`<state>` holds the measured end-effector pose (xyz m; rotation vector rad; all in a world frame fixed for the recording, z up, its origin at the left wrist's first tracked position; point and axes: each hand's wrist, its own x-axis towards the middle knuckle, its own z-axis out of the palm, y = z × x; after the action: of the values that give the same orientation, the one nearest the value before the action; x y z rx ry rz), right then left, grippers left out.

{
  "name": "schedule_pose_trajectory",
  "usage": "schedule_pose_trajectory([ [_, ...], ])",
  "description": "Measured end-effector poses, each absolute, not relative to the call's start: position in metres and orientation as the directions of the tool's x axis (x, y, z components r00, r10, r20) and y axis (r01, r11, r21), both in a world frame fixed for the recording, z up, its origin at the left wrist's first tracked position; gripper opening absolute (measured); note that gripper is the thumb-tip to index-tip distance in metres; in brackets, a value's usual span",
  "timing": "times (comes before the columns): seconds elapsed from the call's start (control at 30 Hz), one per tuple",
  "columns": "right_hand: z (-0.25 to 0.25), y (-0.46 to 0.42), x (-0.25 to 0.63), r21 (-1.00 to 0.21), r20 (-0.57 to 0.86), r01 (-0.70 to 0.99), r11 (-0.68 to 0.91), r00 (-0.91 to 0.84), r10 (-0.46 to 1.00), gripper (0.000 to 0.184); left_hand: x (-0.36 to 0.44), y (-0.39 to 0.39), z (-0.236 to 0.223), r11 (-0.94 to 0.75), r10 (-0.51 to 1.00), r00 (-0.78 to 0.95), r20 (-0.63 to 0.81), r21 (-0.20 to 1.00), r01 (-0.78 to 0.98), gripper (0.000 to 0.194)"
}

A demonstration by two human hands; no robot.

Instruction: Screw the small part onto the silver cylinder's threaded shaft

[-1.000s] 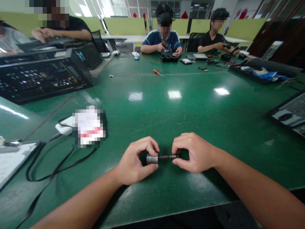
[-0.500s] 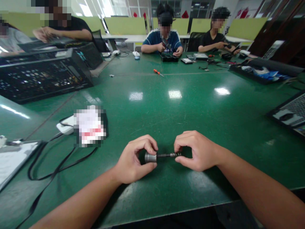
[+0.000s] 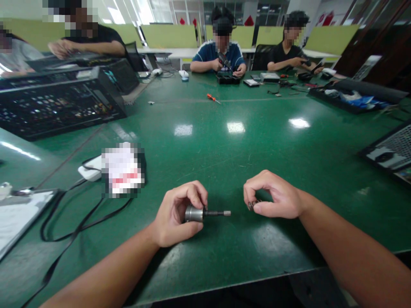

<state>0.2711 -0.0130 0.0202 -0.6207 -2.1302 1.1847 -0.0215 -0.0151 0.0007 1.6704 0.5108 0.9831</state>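
My left hand (image 3: 181, 214) grips a silver metal cylinder (image 3: 194, 214) between thumb and fingers. From its right side sticks out a thin dark shaft (image 3: 213, 213) with a lighter, ridged tip. Cylinder and shaft lie level, pointing right, just above or on the green table (image 3: 224, 256); contact cannot be made out. Apart from the tip, my right hand (image 3: 272, 196) pinches a small dark coiled piece, like a spring (image 3: 252, 204), mostly covered by the fingers.
To the left lie a badge on a black lanyard (image 3: 125, 171), a white device (image 3: 91, 169) and a clipboard (image 3: 25, 214). An open computer case (image 3: 61, 102) stands behind them. Farther off are an orange screwdriver (image 3: 212, 98) and several people at work. A mesh panel (image 3: 390, 149) lies right.
My right hand has drawn the small coiled piece off the shaft's end, away to the right and slightly up. My left hand has shifted slightly left with the cylinder.
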Motion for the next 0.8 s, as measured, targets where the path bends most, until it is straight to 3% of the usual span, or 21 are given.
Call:
schedule_pose_trajectory([
  [0.13, 0.002, 0.0, 0.268, -0.933, 0.113, 0.223, 0.283, -0.565, 0.817, 0.021, -0.023, -0.005, -0.002, -0.247, 0.801, 0.519, 0.299, 0.954, -0.17, 0.027],
  [0.27, -0.029, 0.044, 0.267, -0.997, -0.01, 0.079, 0.004, -0.175, 0.985, 0.032, -0.019, 0.044, -0.009, -0.123, 0.941, 0.302, 0.155, 0.985, -0.121, 0.034],
  [0.4, -0.044, 0.109, 0.277, -0.999, 0.035, -0.038, 0.038, 0.066, 0.997, 0.036, -0.004, 0.128, -0.017, 0.006, 0.997, 0.076, 0.006, 0.988, -0.153, 0.035],
  [0.57, -0.043, 0.175, 0.281, -0.98, 0.051, -0.173, 0.102, 0.276, 0.96, 0.033, 0.018, 0.211, -0.027, -0.027, 0.999, -0.021, 0.024, 0.982, -0.187, 0.025],
  [0.8, -0.05, 0.214, 0.246, -0.955, 0.045, -0.267, 0.126, 0.293, 0.955, 0.024, 0.03, 0.241, -0.039, -0.077, 0.997, 0.01, 0.081, 0.971, -0.228, 0.023],
])
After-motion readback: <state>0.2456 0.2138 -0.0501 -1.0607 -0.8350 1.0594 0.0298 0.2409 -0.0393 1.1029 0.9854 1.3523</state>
